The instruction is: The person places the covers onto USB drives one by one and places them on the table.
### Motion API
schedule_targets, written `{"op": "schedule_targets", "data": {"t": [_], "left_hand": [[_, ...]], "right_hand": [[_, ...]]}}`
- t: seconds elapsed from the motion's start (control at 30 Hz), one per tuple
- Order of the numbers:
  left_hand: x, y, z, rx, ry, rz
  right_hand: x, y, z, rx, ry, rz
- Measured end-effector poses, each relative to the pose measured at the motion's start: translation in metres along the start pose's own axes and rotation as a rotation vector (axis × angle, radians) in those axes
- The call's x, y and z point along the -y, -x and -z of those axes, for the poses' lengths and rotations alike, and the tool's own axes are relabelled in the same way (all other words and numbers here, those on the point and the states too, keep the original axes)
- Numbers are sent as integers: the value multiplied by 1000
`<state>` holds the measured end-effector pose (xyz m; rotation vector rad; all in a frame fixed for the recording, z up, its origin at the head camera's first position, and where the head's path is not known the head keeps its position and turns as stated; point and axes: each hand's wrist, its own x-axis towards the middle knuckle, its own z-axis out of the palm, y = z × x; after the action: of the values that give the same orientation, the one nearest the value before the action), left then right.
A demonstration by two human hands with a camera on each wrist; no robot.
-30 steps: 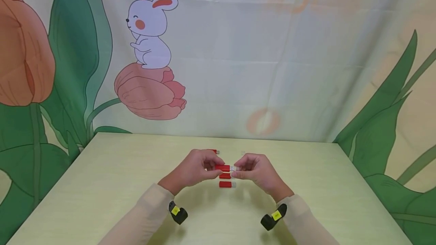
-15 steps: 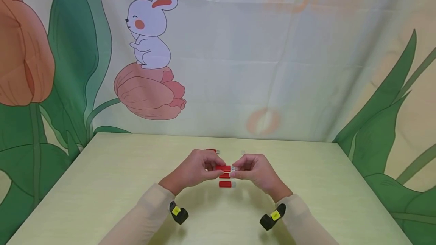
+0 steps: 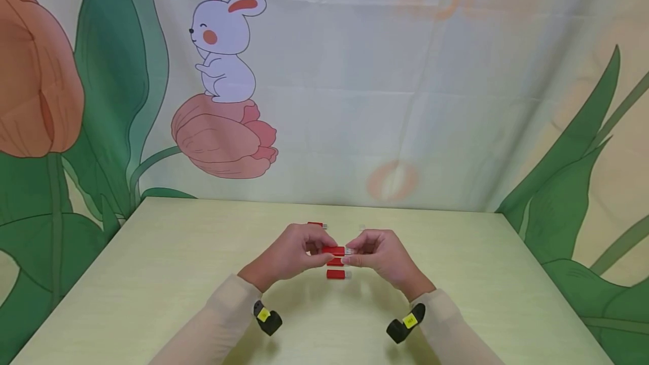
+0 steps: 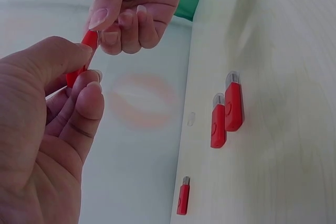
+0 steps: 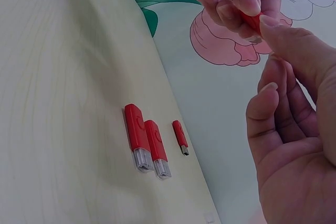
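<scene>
Above the table, my left hand [image 3: 289, 251] pinches the red body of a USB stick [image 3: 333, 251] between thumb and fingers. My right hand [image 3: 382, 249] pinches the clear cap [image 3: 349, 251] at the stick's connector end, its fingertips hiding part of it. In the left wrist view the red stick [image 4: 90, 40] spans from one hand's fingertips to the other's. Two more red sticks, a nearer one [image 3: 336, 274] and a farther one [image 3: 334, 262], lie side by side below the hands, each with a clear cap on.
Farther back on the pale table [image 3: 456, 275] lies another red stick [image 3: 316, 225] with its metal connector bare. A loose clear cap [image 3: 362, 227] lies to its right. A printed curtain [image 3: 324, 100] hangs behind the table's back edge.
My right hand has shifted slightly left, bringing the clear cap closer to the red body, so less bare connector shows. The left hand has barely moved.
</scene>
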<state>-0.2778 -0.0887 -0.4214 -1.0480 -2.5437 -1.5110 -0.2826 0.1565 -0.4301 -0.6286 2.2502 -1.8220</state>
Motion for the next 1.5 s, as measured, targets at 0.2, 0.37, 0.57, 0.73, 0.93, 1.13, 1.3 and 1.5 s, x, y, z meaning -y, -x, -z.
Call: {"op": "schedule_targets", "data": {"t": [0.2,0.37,0.57,0.73,0.93,1.13,1.3,1.5], "left_hand": [[-2,0,-1,5,-1,2],[-4,-1,-1,8,-39,-1],[-4,-3,0,25,-85,20],[1,-5,-1,18,-123,-5],[12,-10,-5,0,-190,36],[26,-22,-12,9,-289,152],[35,-31,-14,18,-336,225],[46,-38,-16,45,-354,256]], "right_hand": [[0,-1,-1,3,6,5],[0,-2,-1,11,7,3],[-4,-4,-2,10,47,2],[-7,-6,-4,-22,100,-7],[-14,-12,2,-19,183,-6],[-30,-19,11,-28,247,-52],[-40,-26,16,-52,277,-93],[-51,-38,18,-77,388,-95]]}}
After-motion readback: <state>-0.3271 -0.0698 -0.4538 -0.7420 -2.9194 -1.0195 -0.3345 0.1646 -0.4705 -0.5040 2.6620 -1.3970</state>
